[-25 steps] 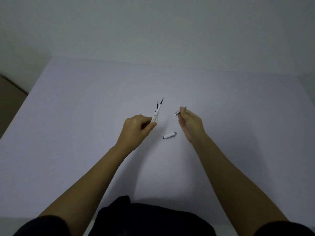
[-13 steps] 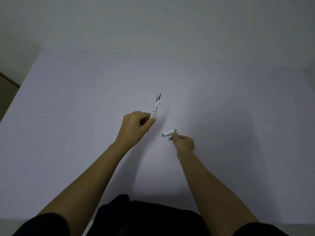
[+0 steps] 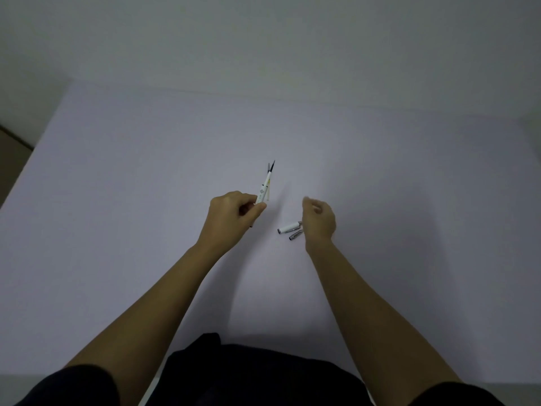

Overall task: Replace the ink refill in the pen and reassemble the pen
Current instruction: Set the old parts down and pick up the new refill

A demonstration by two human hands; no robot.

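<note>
Left hand [image 3: 234, 213] pinches a white pen barrel [image 3: 265, 187] with a dark refill [image 3: 271, 166] protruding, raised left of the white cap [image 3: 288, 227] and metal tip [image 3: 295, 235] on the table [image 3: 146, 171]. Right hand [image 3: 319, 221], loosely curled and empty, hovers beside them. Likely next: pulling out the refill.

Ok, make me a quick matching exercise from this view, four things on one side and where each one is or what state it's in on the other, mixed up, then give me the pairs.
Things:
1. left hand
2. right hand
3. white pen cap
4. small silver piece

Place or state:
A. lying on the table, nearest the person of the two loose parts
B. closed around the pen barrel and refills
C. lying on the table, just beyond the other loose part
D. holding nothing, raised above the loose parts

Pairs: 1-B, 2-D, 3-C, 4-A
</note>
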